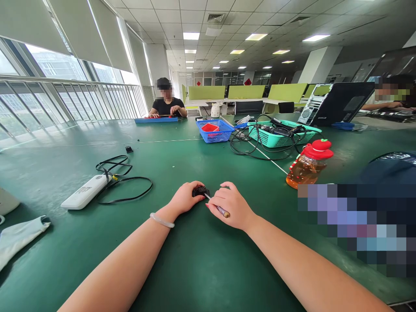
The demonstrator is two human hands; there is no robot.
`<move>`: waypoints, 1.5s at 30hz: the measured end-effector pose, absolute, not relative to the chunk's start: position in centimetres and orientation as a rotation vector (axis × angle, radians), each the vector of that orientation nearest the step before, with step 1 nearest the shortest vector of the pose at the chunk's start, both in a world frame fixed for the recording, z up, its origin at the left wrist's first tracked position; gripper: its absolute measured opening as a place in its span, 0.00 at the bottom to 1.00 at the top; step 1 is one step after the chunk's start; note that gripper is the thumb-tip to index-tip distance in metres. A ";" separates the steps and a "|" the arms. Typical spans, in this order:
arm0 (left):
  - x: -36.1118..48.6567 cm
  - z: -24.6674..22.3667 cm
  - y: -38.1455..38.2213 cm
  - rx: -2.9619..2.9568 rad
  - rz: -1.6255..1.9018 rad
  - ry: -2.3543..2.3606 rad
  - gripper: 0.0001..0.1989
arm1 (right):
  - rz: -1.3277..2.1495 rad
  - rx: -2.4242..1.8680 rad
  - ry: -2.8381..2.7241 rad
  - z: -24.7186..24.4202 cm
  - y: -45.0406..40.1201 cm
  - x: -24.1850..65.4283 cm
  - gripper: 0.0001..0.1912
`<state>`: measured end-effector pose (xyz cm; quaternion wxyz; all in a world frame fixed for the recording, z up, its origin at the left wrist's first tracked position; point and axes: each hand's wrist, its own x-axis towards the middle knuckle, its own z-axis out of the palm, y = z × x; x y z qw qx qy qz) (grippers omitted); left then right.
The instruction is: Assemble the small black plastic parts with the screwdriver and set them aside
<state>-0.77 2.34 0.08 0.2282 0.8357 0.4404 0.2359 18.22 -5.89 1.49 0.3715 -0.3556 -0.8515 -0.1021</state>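
My left hand [186,197] is closed around a small black part [200,190] just above the green table [195,268], and a pale bangle circles that wrist. In my right hand [231,205] is a screwdriver [223,211] with a brownish see-through handle, pinched between thumb and fingers. Its thin metal shaft points up and left, and the tip meets the black part or lies right beside it. The exact shape of the black part is partly covered by my left fingers.
A white power strip [85,192] with a looped black cord lies left. Ahead stand a blue basket [216,135] and a teal basket [271,138] of tangled cables. A red-lidded bottle [307,169] of amber liquid is right. Across the table sits a person [167,104].
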 end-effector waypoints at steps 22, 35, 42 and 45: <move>-0.9 -0.2 2.5 2.319 0.633 1.247 0.24 | 0.210 -1.259 -1.887 0.8 -4.7 18.9 0.15; -1.1 0.2 2.1 2.458 0.544 1.237 0.24 | 0.684 -1.308 -1.485 1.0 -4.1 19.4 0.25; -1.2 0.3 2.0 2.389 0.546 1.298 0.23 | 0.787 -1.350 -1.500 0.6 -4.2 18.9 0.24; -1.2 0.4 1.9 2.379 0.541 1.315 0.23 | 0.757 -1.360 -1.517 0.6 -4.2 18.9 0.24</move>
